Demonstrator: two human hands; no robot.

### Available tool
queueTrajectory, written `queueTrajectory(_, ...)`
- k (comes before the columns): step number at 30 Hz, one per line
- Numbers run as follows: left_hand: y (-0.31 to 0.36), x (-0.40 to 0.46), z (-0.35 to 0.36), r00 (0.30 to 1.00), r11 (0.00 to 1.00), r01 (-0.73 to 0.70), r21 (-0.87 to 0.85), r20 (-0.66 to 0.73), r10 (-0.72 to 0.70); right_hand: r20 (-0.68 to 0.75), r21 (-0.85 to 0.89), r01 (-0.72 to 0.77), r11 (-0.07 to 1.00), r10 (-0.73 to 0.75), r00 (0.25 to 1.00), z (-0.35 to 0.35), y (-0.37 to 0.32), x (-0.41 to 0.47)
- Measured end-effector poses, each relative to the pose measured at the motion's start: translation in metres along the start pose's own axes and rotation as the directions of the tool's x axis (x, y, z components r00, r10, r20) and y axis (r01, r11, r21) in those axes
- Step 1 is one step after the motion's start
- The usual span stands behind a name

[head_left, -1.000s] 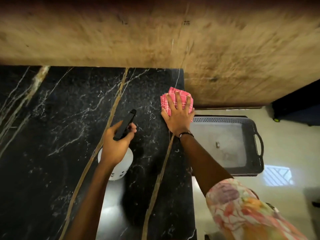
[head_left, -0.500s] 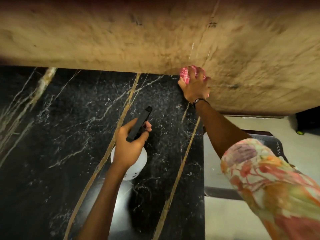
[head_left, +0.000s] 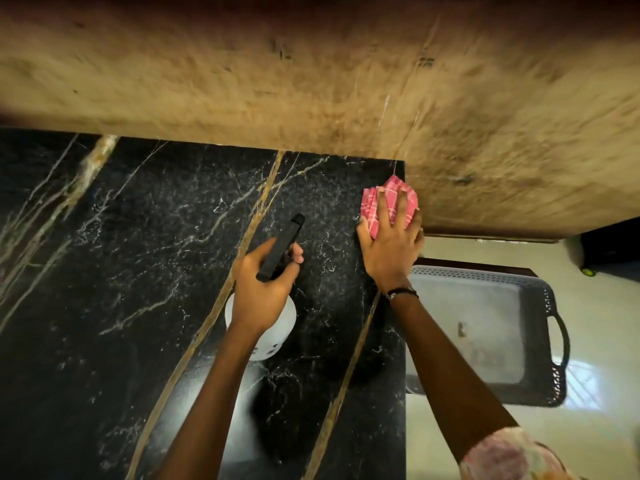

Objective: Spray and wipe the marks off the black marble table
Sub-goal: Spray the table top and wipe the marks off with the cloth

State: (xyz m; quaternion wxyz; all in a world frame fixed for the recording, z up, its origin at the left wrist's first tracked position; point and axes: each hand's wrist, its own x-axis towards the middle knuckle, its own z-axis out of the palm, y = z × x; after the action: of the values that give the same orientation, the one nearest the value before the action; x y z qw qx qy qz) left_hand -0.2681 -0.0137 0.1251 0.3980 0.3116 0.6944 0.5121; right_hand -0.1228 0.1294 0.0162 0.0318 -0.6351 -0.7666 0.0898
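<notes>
Meanwhile your right hand [head_left: 389, 252], flat on the pink cloth [head_left: 389, 202], drew back from the wall toward frame centre-right; your left hand [head_left: 265, 289] gripped the spray bottle [head_left: 263, 336], so wiping continued.

No legible text, label, brand, number or sign was found anywhere in the view. The white spray bottle [head_left: 268, 336] under the left hand [head_left: 265, 289] carried a few small dark marks on its lower body, just below the wrist; these were too small and blurred to read. The grey tray [head_left: 540, 306] to the right of the right hand [head_left: 391, 251] showed one small dark fleck on its floor, not resolvable as writing. The pink cloth [head_left: 388, 199] under the right fingers bore only a pale check pattern, no lettering.
</notes>
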Motion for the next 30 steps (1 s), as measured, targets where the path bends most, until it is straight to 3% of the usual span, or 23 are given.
queueTrajectory(4,-0.001,0.001,0.001,1.0,0.999,0.019,0.032,0.007,-0.019,0.08,-0.047,0.05,0.998,-0.046,0.996,-0.002,-0.006,0.032)
queueTrajectory(11,0.001,0.002,-0.014,0.999,0.999,0.047,0.01,0.018,-0.047,0.202,-0.003,-0.034,0.999,0.034,0.979,-0.014,-0.036,0.094)
queueTrajectory(19,-0.014,0.007,-0.074,0.998,0.996,0.064,-0.067,-0.015,-0.065,0.169,-0.038,0.12,0.992,-0.112,0.979,-0.011,-0.063,0.09)
queueTrajectory(30,-0.026,0.042,-0.242,0.997,0.997,0.073,-0.012,-0.007,-0.073,0.135,-0.033,0.233,0.972,-0.227,0.964,0.03,-0.254,0.051)
